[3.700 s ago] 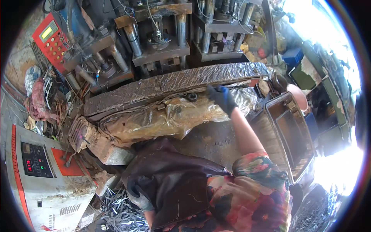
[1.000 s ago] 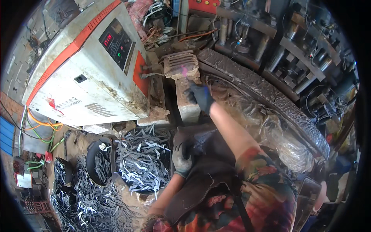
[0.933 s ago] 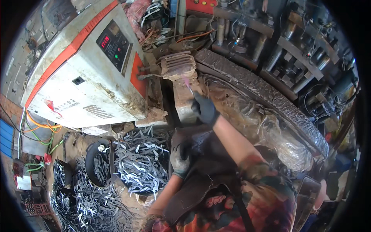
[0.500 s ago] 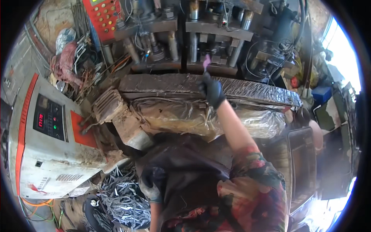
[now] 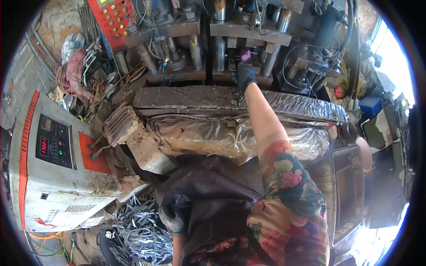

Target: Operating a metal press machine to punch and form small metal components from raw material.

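My right hand (image 5: 245, 77), in a dark glove, reaches forward with its fingers closed. Just beyond the fingertips shows a small pink-purple piece (image 5: 246, 55), blurred. Whether the fingers touch it directly or grip it through a tool is too small to tell. The hand is at the front opening of the middle press (image 5: 249, 30), between its steel guide posts, and the piece lies inside that opening. My left forearm (image 5: 178, 249) hangs down by my side beside the dark apron (image 5: 208, 190); the left hand is outside the picture.
A long ledge wrapped in dark film (image 5: 186, 96) runs between me and the presses. At the left stands a grey-white control cabinet (image 5: 66, 177) with a lit display. Thin metal scraps (image 5: 144, 235) lie heaped below it. A red button panel (image 5: 114, 22) and a blue bin (image 5: 369, 106) stand further off.
My right hand has moved forward, slightly right, from above the wrapped ledge to the press opening, taking the pink-purple piece along. My view has shifted slightly.
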A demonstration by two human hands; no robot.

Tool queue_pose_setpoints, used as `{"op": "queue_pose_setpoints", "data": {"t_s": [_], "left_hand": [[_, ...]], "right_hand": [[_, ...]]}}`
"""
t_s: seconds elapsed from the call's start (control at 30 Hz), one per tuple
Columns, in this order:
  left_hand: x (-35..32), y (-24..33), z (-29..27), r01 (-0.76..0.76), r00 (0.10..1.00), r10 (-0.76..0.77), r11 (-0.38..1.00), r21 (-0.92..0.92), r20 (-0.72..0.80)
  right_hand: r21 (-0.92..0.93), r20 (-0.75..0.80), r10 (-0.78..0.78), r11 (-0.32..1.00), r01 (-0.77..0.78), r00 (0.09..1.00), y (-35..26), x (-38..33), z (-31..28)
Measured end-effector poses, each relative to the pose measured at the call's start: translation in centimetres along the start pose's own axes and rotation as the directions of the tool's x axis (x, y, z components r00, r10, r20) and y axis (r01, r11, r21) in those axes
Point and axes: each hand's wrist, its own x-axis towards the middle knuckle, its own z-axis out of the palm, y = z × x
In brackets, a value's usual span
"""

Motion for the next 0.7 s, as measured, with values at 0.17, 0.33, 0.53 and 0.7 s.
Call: {"op": "queue_pose_setpoints", "data": {"t_s": [0.17,0.33,0.53,0.7], "left_hand": [[-0.7,-1.5,-1.0,0.054,0.995,-0.052,0.998,0.019,-0.084],[-0.5,-1.5,-0.2,0.034,0.999,-0.035,0.996,0.084,0.01],[-2.1,-2.9,-1.2,0.127,0.992,-0.129,0.978,0.163,0.005],[-1.7,-1.9,-0.7,0.088,0.996,-0.088,0.987,0.136,0.001]], "right_hand": [[0.105,0.049,-0.088,0.991,0.082,0.995,1.7,-0.5,1.3],[0.329,0.136,-0.054,0.944,0.006,0.989,-0.5,-0.9,-5.1],[-0.632,0.548,-0.421,0.358,0.687,0.723,0.4,-15.3,-7.3],[-0.717,0.472,-0.201,0.478,0.507,0.858,5.0,-19.8,-11.7]]}}
